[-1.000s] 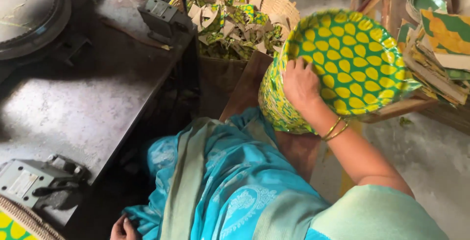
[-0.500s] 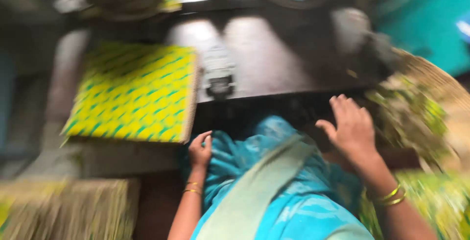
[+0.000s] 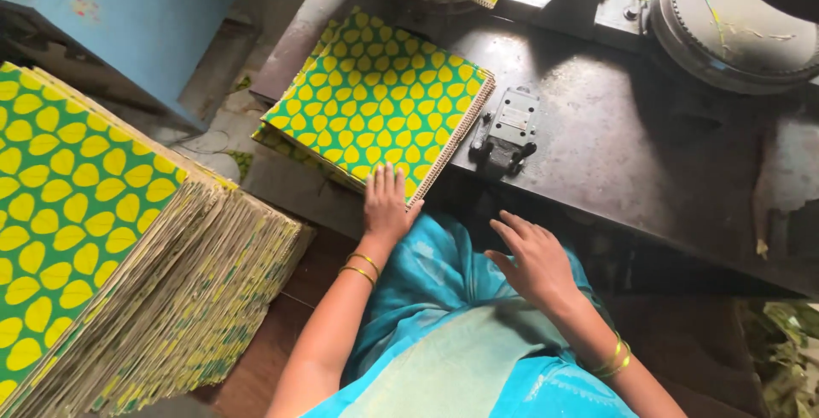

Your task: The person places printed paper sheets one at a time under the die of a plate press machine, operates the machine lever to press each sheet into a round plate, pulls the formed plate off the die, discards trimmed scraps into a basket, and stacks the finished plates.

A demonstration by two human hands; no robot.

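- Two bare hands show at the middle of the frame, both with thin gold bangles at the wrist.
- Left hand (image 3: 386, 205) lies flat, fingers spread and released, its fingertips touching the near edge of a small stack of green cardboard sheets printed with yellow leaf shapes (image 3: 380, 98).
- That small stack sits at the upper middle of the frame, on the left end of a dark, worn metal workbench (image 3: 631, 153).
- Right hand (image 3: 529, 256) hovers open below the bench edge, fingers loose, grasping nothing, over the lap of a turquoise garment (image 3: 444, 333).
- Just right of the stack, a small grey metal fitting (image 3: 505, 132) is fixed to the bench.
- At the left edge, a much larger fanned pile of the same leaf-patterned sheets (image 3: 111, 247) leans, well apart from both hands.
- At the upper right lies a round dark metal machine part (image 3: 734, 26); at the upper left stands a blue metal box (image 3: 128, 17).
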